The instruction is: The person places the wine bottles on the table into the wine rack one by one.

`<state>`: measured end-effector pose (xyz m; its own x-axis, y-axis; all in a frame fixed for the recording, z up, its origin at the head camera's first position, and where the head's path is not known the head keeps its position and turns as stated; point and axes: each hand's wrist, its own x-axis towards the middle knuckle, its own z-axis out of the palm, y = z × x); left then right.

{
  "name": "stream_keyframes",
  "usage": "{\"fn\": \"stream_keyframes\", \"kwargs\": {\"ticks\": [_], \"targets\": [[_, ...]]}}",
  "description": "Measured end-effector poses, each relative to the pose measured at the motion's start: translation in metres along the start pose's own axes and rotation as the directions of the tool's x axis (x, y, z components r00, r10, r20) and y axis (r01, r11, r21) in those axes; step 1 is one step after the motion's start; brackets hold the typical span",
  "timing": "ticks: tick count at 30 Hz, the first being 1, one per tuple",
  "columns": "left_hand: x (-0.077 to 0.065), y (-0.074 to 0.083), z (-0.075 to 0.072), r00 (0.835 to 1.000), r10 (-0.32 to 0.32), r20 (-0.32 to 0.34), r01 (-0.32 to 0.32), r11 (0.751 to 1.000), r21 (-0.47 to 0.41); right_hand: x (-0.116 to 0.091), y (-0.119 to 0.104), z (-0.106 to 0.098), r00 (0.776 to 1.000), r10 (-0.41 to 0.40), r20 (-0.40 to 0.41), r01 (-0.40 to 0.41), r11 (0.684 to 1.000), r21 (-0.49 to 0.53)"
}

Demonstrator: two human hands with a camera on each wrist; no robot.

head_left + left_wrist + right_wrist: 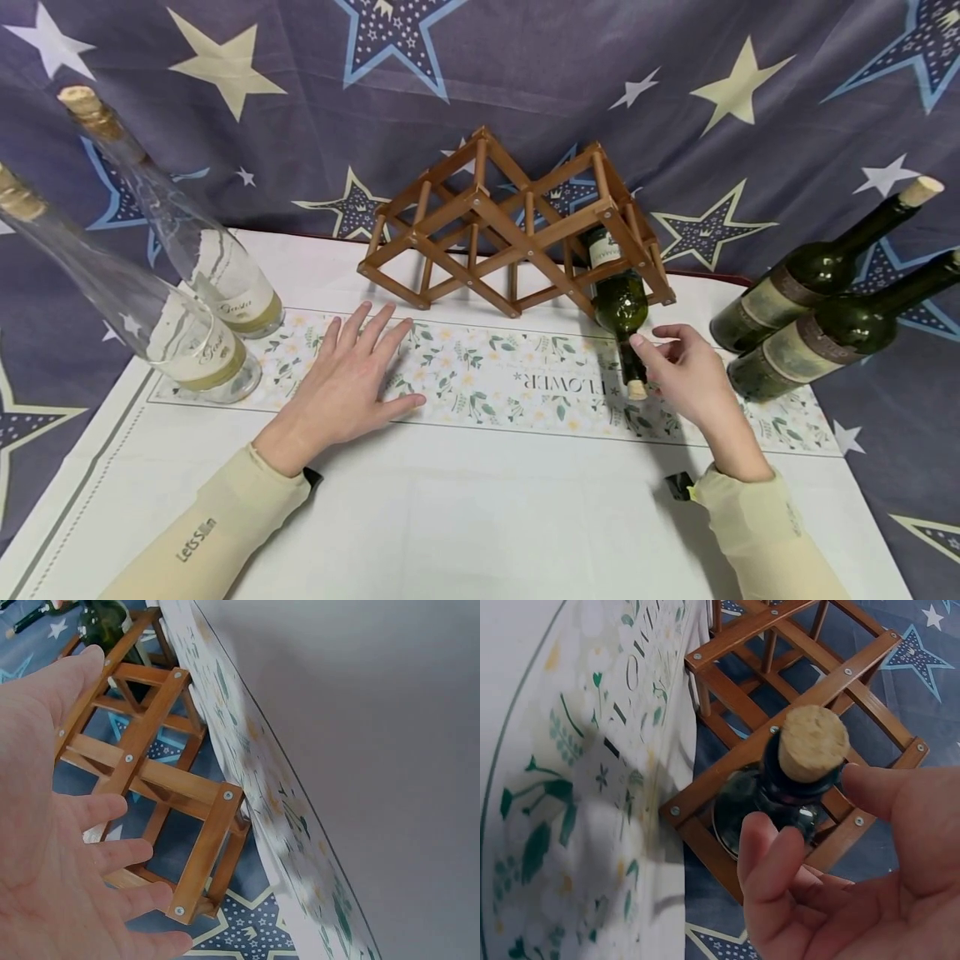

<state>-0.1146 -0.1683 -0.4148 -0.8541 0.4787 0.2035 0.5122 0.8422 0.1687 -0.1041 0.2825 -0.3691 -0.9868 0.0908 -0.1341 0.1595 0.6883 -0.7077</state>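
Note:
A dark green wine bottle [622,302] lies in the lower right compartment of the wooden wine rack [477,200], its corked neck pointing out toward me. Beside that neck is my right hand [688,368], thumb tip right at the glass and fingers loosely bent. In the right wrist view the cork [814,742] shows between thumb and fingers, which are not closed round the neck. My left hand [341,387] is spread, palm down, over the flowered runner [480,371] in front of the rack's left end. The left wrist view shows its fingers apart, holding nothing.
Two clear corked bottles with cream labels, a nearer one [198,360] and a farther one [240,287], stand at the left. Two upright green wine bottles, one farther back [783,292] and one nearer [813,346], stand right of my right hand. A starry curtain [525,50] hangs behind.

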Motion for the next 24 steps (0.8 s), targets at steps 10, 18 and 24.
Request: {"fn": "stream_keyframes", "kwargs": {"ticks": [10,18,24], "targets": [[0.000,-0.001,-0.003,1.000,-0.007,-0.001,0.007,1.000,0.005,-0.012,0.004,-0.016,0.987,-0.098,-0.126,0.084,0.990,-0.112],[-0.001,-0.001,-0.004,1.000,-0.008,-0.006,0.008,1.000,0.007,-0.024,0.005,-0.027,0.960,-0.112,-0.255,0.076,0.986,-0.147],[-0.002,-0.002,-0.004,1.000,-0.002,-0.018,0.002,1.000,0.006,-0.030,0.009,-0.034,0.930,-0.103,-0.354,0.047,0.986,-0.162]]}}
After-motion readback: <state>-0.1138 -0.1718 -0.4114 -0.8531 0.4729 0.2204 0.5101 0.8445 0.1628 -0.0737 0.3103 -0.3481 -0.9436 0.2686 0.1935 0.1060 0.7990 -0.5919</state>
